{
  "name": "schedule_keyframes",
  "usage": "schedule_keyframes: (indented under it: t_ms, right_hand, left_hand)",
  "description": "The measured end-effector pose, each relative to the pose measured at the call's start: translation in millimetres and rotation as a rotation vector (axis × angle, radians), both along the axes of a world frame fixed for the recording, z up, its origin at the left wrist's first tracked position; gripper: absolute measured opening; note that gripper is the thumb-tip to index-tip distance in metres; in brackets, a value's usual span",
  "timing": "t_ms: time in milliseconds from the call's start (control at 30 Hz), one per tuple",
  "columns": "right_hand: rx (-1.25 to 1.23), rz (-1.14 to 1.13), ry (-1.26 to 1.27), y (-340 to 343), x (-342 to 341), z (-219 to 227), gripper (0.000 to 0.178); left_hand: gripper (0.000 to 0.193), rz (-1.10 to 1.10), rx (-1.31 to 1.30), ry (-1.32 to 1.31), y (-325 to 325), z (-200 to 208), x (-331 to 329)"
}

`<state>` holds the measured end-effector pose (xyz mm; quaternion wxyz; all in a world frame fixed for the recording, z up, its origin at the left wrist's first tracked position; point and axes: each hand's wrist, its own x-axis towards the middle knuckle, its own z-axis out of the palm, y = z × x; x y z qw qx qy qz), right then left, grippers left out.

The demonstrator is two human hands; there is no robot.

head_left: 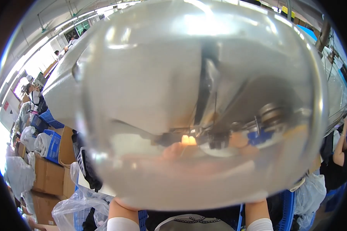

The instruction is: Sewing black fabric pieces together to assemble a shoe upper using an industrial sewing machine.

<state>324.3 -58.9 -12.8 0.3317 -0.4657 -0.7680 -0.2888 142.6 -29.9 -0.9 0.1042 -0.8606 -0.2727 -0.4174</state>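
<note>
A large, glossy, see-through cover (142,84) fills most of the head view, very close and blurred. Behind or within its shine, dark and metallic machine parts (216,134) show dimly. My forearms in white sleeves come up from the lower edge and pass behind the cover. My left hand (173,151) appears only as a smeared patch beside two brightly lit fingertips, near the metal parts. What seems to be my right hand (240,140) is another blurred patch, next to a blue shape (260,136). The finger positions and anything held cannot be made out.
Cardboard boxes (48,175), blue plastic crates (53,146) and clear plastic bags (83,204) are stacked to my left. On the right stand a blue crate (287,210) and a plastic bag (310,194), with another person's arm (340,148) nearby. Other people (34,94) are at the far left.
</note>
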Motion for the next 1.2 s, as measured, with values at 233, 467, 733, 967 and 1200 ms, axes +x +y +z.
schedule_keyframes:
  t_ms: [233,467,733,967,1200]
  right_hand:
    - [-0.042,0.008,0.047,-7,-10,-2,0.004]
    - [-0.066,0.030,0.080,-5,-7,-3,0.006]
    - [-0.040,0.018,0.063,-7,-11,-9,0.009]
    - [-0.027,-0.018,0.042,-9,-13,-13,0.011]
    - [-0.005,-0.062,0.008,-14,-22,-19,0.013]
  left_hand:
    - [0.025,-0.009,-0.051,-0.106,-4,-12,17]
    - [0.014,0.004,-0.140,-0.136,-2,-5,19]
    - [0.014,-0.051,0.040,-0.028,13,2,2]
    - [0.022,-0.140,0.024,0.052,22,5,-11]
    - [0.028,-0.071,0.009,0.101,20,4,-12]
